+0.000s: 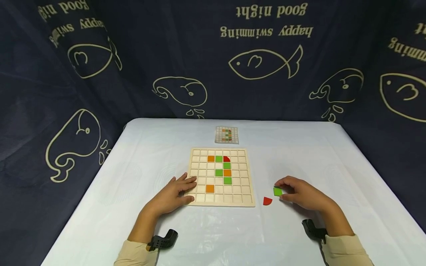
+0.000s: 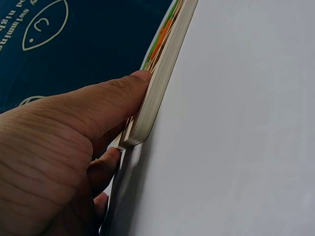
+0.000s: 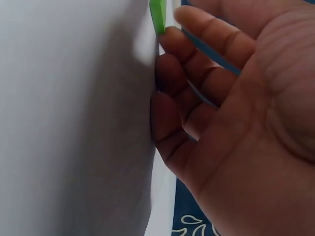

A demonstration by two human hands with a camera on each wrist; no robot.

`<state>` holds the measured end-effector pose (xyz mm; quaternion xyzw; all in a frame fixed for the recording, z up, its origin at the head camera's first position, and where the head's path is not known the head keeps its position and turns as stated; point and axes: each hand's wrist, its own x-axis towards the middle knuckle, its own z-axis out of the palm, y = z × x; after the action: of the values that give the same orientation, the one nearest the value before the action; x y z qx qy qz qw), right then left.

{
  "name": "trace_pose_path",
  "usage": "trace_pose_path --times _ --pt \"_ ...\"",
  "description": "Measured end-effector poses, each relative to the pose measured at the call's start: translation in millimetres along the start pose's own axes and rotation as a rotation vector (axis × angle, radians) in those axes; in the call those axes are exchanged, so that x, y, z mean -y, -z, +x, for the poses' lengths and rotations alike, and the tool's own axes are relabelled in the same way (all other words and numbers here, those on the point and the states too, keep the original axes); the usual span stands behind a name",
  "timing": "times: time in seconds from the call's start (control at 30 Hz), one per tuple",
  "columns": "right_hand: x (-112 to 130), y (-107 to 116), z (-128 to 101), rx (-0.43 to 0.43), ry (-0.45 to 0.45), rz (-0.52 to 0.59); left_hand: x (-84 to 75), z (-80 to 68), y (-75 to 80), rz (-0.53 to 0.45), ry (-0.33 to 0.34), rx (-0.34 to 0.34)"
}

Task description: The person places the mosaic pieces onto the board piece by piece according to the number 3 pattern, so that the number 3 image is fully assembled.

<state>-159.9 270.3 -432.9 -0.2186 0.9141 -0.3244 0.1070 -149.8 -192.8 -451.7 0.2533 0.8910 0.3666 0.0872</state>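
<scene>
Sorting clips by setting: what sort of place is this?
Probably a makeshift indoor recording booth: a table under a white cloth, walled by a dark fish-print curtain, with a wooden grid puzzle board and pattern card on it.

A: On the small pattern card (image 1: pixel 227 135) at the far side of the table, can you read the cells?

B: No, it is too small; only specks of green, orange and red show.

A: And the green square tile (image 1: pixel 277 191)?

B: The right hand (image 1: pixel 301 195) covers its right edge in the head view. In the right wrist view the tile (image 3: pixel 157 14) runs off the top edge.

A: The wooden grid board (image 2: pixel 162 64)?

B: The left wrist view shows it edge-on, its face unreadable. The left hand (image 1: pixel 173 194) hides the near left corner cells.
</scene>
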Motion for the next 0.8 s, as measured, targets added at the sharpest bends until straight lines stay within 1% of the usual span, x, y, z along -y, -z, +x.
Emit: trace_pose_path --times 0.27,0.6,0.8 --pt "0.2 -3.9 4.8 -0.006 0.038 -0.089 -0.3 0.2 1.9 0.0 0.007 -0.002" --pt "3.8 -3.3 4.4 -0.001 0.05 -0.073 -0.9 0.2 0.4 -0.004 -0.002 0.005" --pt "3.7 -2.1 5.5 -0.021 0.018 -0.033 -2.1 0.5 0.0 0.005 -0.001 0.004"
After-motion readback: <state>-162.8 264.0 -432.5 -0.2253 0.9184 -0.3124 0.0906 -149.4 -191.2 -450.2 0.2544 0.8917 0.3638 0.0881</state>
